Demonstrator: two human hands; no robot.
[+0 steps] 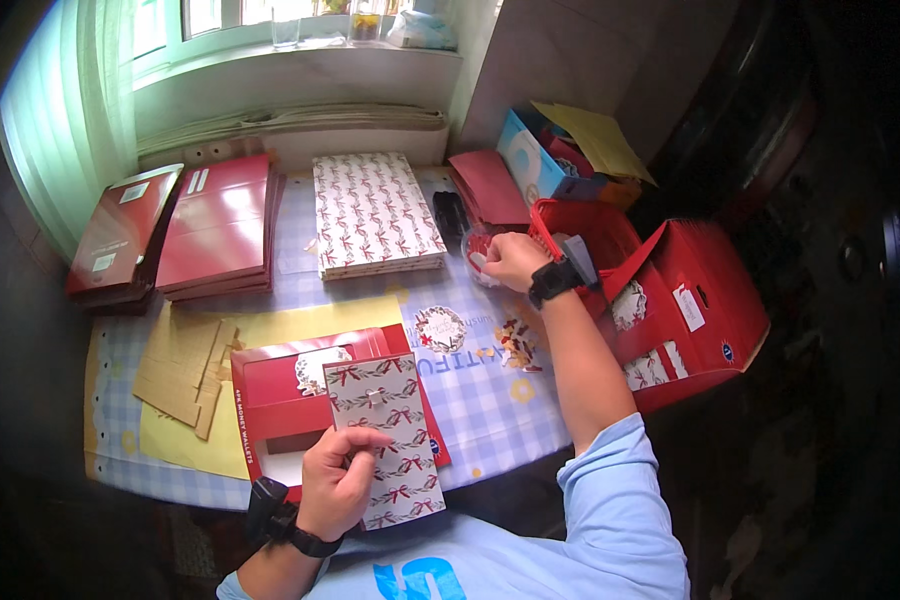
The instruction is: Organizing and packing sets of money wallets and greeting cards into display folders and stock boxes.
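My left hand (341, 476) holds a patterned paper money wallet (394, 457) printed with red bows and green sprigs, near the table's front edge. Beneath it lies a red windowed card box (277, 412), flat, with a wreath-shaped tag (316, 373) on it. My right hand (517, 260) reaches into a round clear plastic tub (474, 279) with red and white contents; its fingertips are partly hidden, so what they touch does not show. A round wreath tag (440, 330) lies on the checked tablecloth between my hands, beside a scatter of small red and tan pieces (517, 341).
Behind stand a stack of patterned wallets (375, 214) and stacks of red flat boxes (217, 217). A black object (450, 214), a red basket (589, 221), a blue box (536, 161) and a folded red box (709, 322) stand at right. Cardboard (180, 367) lies on yellow paper (352, 315).
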